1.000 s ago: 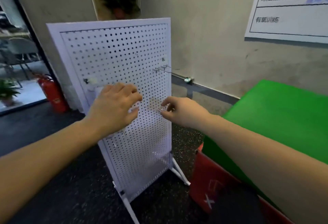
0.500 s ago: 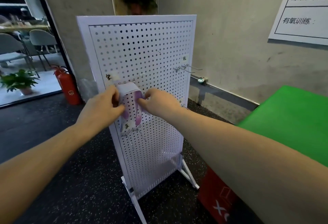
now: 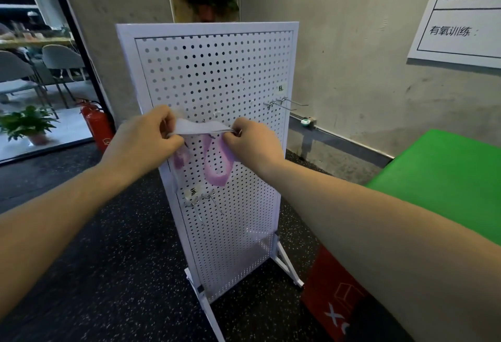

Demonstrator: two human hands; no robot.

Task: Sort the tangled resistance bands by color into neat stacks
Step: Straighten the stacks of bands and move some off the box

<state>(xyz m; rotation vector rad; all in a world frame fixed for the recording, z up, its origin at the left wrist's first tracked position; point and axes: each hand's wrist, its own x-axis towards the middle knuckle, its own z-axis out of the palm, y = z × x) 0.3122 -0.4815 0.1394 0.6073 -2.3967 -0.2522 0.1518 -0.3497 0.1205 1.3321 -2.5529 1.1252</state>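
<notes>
Purple band (image 3: 214,162) lies stretched flat from nine to three o'clock across the white pegboard (image 3: 217,70), left hand (image 3: 141,141) and right hand (image 3: 252,146) each pinching one end, loops hanging toward six o'clock.

The white wall chart (image 3: 466,13) at upper right is cut off; the pale purple resistance band's (image 3: 217,170) ends are hidden behind both hands.

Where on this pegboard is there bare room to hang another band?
The hook at the right edge under its label is bare, as is the hook below the purple band. The upper pegboard is bare. The middle is crowded: left hand and right hand pinch the band there.
</notes>
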